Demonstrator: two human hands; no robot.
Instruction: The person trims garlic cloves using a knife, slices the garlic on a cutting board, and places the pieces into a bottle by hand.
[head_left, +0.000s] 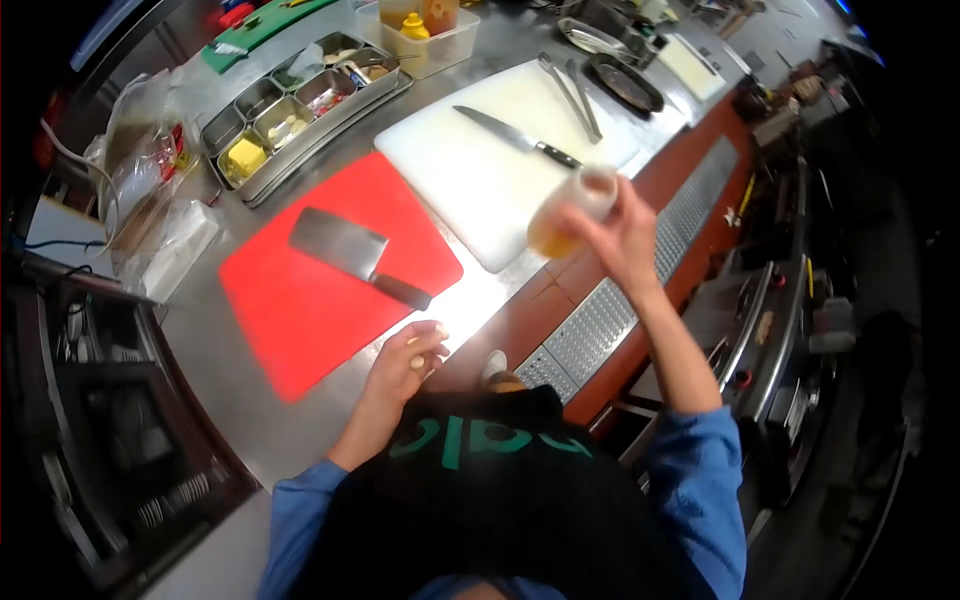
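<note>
My right hand [628, 235] is wrapped round a translucent bottle [553, 222] with yellowish liquid in its lower end. The bottle is tilted, blurred by motion, and held above the near edge of the white cutting board [440, 150]. On that board lies a chef's knife [510, 132] with a black handle. My left hand [408, 362] has its fingers curled at the counter's front edge; anything between them is too small to make out. Beside it, a cleaver [338, 245] rests on the red cutting board [270, 290], its dark handle pointing towards me.
Metal tongs [572, 97] lie on the white board's far end, near a dark oval dish [624, 84]. A rack of metal ingredient pans [258, 100] stands at the back left, with a plastic tub [450, 45] behind. Plastic bags [150, 150] sit far left; cooking equipment [725, 340] lines the right.
</note>
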